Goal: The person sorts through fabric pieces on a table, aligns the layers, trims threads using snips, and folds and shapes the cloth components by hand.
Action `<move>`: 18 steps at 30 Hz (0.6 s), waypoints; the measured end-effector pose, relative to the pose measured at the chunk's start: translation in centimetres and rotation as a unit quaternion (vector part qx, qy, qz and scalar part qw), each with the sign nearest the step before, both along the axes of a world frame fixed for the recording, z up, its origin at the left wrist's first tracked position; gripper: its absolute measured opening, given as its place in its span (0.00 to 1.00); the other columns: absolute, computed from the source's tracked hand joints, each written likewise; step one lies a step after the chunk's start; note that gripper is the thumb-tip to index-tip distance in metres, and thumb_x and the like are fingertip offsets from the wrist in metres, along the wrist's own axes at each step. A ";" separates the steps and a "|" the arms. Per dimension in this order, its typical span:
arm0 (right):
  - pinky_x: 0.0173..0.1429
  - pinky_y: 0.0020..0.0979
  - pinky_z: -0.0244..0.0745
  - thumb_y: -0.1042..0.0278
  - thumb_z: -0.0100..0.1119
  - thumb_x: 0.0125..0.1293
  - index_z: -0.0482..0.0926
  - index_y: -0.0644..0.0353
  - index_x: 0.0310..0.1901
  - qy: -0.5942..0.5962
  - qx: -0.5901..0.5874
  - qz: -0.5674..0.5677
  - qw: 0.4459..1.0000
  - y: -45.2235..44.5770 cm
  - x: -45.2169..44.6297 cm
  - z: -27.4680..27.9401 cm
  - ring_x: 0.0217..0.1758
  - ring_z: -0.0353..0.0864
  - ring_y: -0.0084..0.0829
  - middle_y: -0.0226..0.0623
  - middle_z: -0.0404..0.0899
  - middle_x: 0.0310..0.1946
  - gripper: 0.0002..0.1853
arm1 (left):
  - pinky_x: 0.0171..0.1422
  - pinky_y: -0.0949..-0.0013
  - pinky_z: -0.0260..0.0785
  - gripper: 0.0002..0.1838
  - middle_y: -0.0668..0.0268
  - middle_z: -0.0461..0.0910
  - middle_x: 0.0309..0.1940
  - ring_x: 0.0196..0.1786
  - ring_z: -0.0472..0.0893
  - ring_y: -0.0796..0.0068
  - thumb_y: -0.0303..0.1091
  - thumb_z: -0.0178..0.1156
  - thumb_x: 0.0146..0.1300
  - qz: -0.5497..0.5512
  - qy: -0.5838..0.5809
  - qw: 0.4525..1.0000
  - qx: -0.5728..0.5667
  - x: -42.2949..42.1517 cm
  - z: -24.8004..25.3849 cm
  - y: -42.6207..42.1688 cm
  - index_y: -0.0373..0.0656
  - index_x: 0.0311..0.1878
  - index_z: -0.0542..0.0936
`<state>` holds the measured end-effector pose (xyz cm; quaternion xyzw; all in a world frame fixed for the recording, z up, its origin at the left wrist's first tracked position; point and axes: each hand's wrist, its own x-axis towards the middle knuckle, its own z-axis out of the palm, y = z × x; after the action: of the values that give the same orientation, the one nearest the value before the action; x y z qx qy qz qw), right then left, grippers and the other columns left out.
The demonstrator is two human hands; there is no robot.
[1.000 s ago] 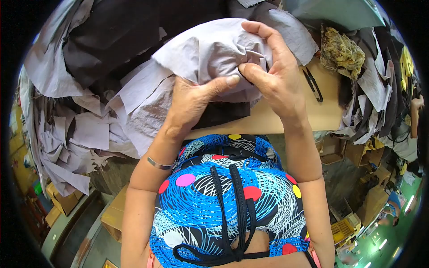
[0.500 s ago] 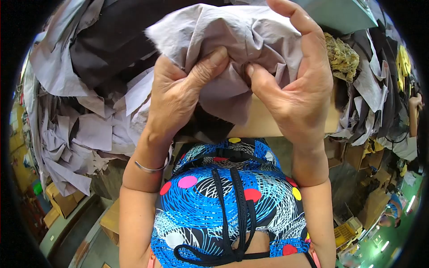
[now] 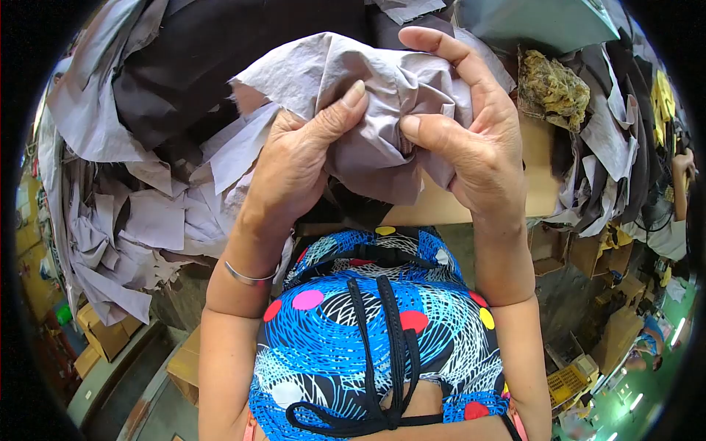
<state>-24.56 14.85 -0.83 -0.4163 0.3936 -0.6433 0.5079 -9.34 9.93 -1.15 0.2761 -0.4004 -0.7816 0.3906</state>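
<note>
A crumpled piece of light grey-mauve fabric [image 3: 375, 88] with frayed edges is held up between both hands, above the near edge of the table. My left hand [image 3: 305, 151] grips its left side, thumb on top and the other fingers hidden beneath the cloth. My right hand [image 3: 482, 140] pinches gathered folds near the middle with the thumb, while its index finger is raised and curved over the far right side. Its remaining fingers are mostly hidden behind the fabric.
Grey cloth scraps [image 3: 158, 220] heap up on the left. Dark fabric [image 3: 220, 51] lies behind. On the right are a bundle of yellowish threads [image 3: 555, 88], a pale blue-green panel [image 3: 540, 22] and more hanging scraps [image 3: 607, 154]. The wooden table edge [image 3: 434, 209] runs below my hands.
Both hands have come down slightly with the fabric, nearer my body. My right hand has shifted a little left, its index finger bending further over the cloth.
</note>
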 end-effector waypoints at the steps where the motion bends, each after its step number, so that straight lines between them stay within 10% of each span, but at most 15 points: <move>1: 0.52 0.22 0.70 0.81 0.55 0.50 0.63 0.67 0.59 -0.048 0.008 0.025 0.998 0.0 0.0 -0.1 0.47 0.74 0.22 0.37 0.73 0.46 0.30 | 0.47 0.77 0.70 0.13 0.66 0.79 0.40 0.41 0.77 0.80 0.32 0.58 0.62 0.000 -0.001 1.000 -0.008 -0.1 -0.1 0.1 0.36 0.47 0.77; 18: 0.51 0.23 0.72 0.82 0.53 0.55 0.64 0.69 0.57 -0.097 0.021 0.015 0.995 -0.7 0.2 -0.6 0.45 0.77 0.24 0.39 0.74 0.44 0.25 | 0.49 0.74 0.71 0.24 0.62 0.77 0.45 0.44 0.78 0.75 0.24 0.64 0.52 -0.015 -0.147 0.975 -0.167 0.0 0.3 0.2 0.35 0.53 0.71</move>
<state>-24.33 14.19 -1.38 -0.3470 0.3496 -0.6642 0.5623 -9.32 10.12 -0.84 0.3125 -0.5822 -0.6608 0.3561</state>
